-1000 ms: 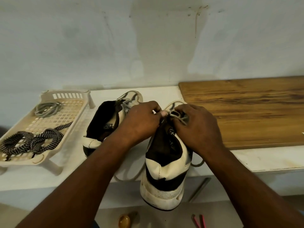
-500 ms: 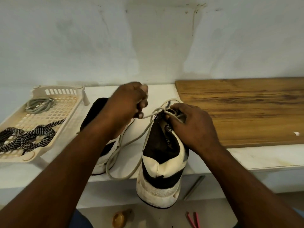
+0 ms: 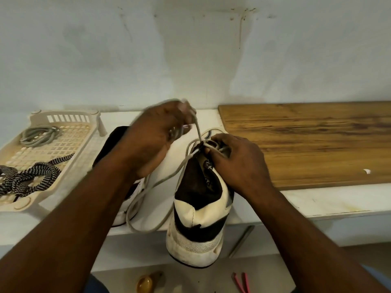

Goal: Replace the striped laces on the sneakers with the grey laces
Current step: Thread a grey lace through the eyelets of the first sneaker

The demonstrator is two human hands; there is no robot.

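**A:** Two sneakers stand on the white shelf (image 3: pixel 317 206) in front of you, both white with black panels. The near sneaker (image 3: pixel 198 210) is scuffed at the sole, and its heel hangs over the near edge.

**B:** Its long axis runs near to far, with the toe towards the wall and the heel towards you. The other sneaker (image 3: pixel 112 144) lies just to its left, pointing much the same way and largely hidden by your left arm.

**A:** Your left hand (image 3: pixel 152 136) is raised and blurred, its fingers curled round the grey lace (image 3: pixel 198 132). The lace runs taut down to the top eyelets, and its slack loops over the near shelf edge.

**B:** Your right hand (image 3: pixel 234 163) grips the near sneaker at the tongue, fingers curled in among the lacing.

**A:** On the left, the tray (image 3: pixel 69 114) holds the striped laces (image 3: pixel 31 176) at its near end and a coiled grey lace (image 3: pixel 39 136) at its far end.
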